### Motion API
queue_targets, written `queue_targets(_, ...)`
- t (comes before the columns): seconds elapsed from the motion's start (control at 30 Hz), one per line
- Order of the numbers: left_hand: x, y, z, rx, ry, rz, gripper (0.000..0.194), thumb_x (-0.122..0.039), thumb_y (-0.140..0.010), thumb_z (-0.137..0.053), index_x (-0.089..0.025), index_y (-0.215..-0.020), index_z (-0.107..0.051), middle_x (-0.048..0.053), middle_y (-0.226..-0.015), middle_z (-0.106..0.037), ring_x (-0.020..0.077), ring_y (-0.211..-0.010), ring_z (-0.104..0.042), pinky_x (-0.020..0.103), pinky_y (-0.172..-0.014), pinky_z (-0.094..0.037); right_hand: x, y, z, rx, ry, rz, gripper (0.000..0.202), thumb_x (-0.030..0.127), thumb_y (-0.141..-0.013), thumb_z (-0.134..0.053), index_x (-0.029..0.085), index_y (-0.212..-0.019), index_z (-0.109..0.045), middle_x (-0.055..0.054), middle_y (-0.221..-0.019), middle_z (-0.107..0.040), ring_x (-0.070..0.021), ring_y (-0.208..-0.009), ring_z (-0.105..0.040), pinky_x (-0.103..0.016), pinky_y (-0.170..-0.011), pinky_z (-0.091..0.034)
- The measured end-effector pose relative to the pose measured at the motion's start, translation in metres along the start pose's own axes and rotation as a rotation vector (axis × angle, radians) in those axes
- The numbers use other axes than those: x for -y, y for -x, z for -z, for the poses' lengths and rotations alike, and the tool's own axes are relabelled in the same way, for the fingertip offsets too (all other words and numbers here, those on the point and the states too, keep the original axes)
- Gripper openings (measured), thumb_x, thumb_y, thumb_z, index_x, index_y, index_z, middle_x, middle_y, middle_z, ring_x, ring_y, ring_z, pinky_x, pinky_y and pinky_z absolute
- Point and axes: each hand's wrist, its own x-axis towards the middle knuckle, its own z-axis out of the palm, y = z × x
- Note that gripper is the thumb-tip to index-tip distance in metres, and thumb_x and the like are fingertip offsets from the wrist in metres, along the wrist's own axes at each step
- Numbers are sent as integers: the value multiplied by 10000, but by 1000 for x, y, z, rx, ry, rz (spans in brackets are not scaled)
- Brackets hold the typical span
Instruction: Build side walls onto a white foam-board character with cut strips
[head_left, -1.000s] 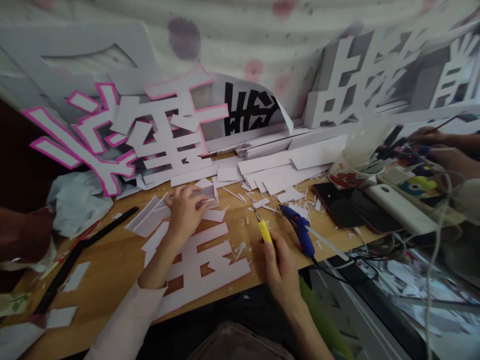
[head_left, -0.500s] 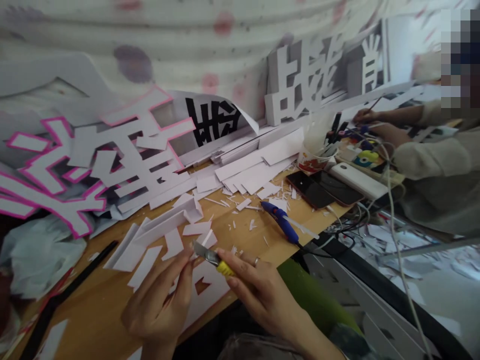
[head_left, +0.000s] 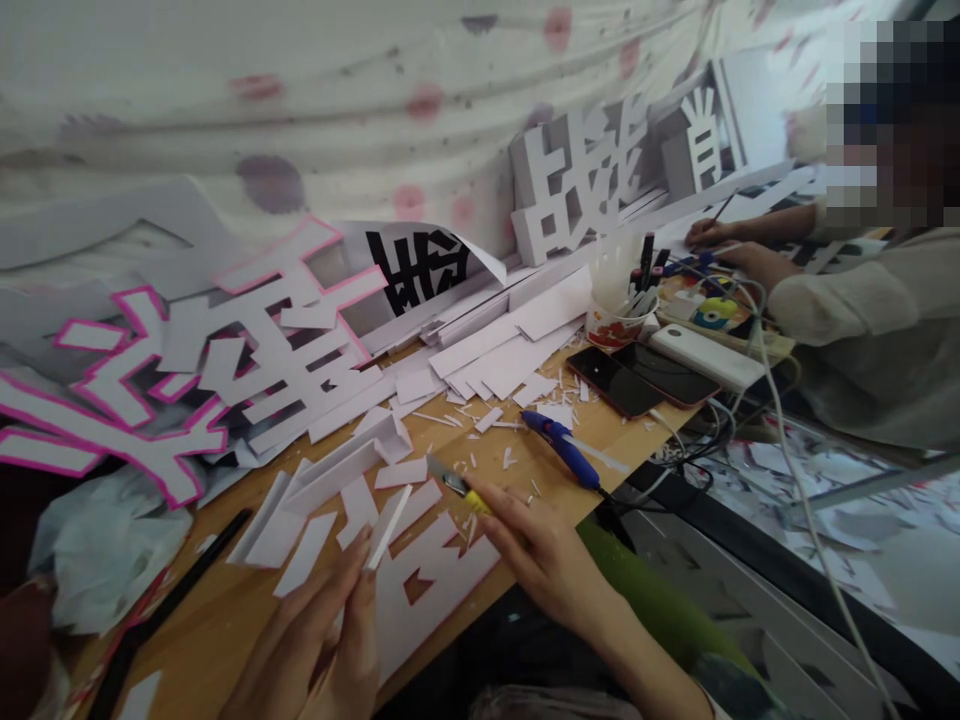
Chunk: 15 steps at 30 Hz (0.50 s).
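Note:
Between its thumb and fingers, my left hand (head_left: pixel 319 640) pinches a narrow white foam board strip (head_left: pixel 388 527), held tilted upward. My right hand (head_left: pixel 551 555) grips a yellow utility knife (head_left: pixel 474 499), its blade pointing up and left, apart from the strip. Under the hands lies a white board with a pink edge and a cut-out notch (head_left: pixel 450 590). Small white board pieces (head_left: pixel 304 555) and a folded white board form (head_left: pixel 337 468) rest just beyond. A blue glue gun (head_left: pixel 562 447) with a clear stick lies to the right of the knife.
White cut-out characters, some pink-edged (head_left: pixel 150 400), lean at the back left. Two phones (head_left: pixel 615 380), a white power bank (head_left: pixel 705 357) and a cup of pens (head_left: pixel 621 320) stand right, near cables (head_left: pixel 780 420). Another person's hands (head_left: pixel 712 233) work at the far right. Scraps litter the table (head_left: pixel 480 480).
My left hand has lowered with the strip, which now shows fully. The knife has moved right and away from the strip. The view has shifted slightly.

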Motion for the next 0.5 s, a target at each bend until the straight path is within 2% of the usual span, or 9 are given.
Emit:
queue_targets(0.13,-2,-5,-4,28,36,-71,210,-52,-760,-776,-199,-908,-761,-4,-749,-785,117,-576,-684,218,-562,-515,18,5,1,26,-21,109,416,359,-1054,-410,272,-1449,-507,-55,-925,-688,-172,-776,-634,-274,-669,-469)
queue_targets(0.27,-5,-2,-5,11,49,-8,189,-41,-732,-800,-183,-848,-751,-1,-768,-784,104,-586,-677,198,-520,-469,32,7,0,86,-32,202,412,378,-1064,-381,262,-1439,-506,-46,-896,-682,-158,-721,-610,-265,-635,-442)
queue_targets(0.37,-6,2,-5,16,53,17,181,-66,-758,-783,-196,-881,-760,-2,-777,-785,122,-590,-685,232,-589,-535,30,6,-1,55,-1,210,409,371,-1064,-386,254,-1438,-504,-41,-875,-667,-150,-698,-591,-259,-619,-425)
queue_targets(0.5,-7,4,-3,37,42,56,115,-158,-814,-747,-207,-914,-773,8,-781,-789,143,-573,-693,253,-583,-577,21,3,-2,27,32,216,411,363,-1060,-396,249,-1438,-508,-47,-885,-672,-155,-706,-600,-260,-616,-429)
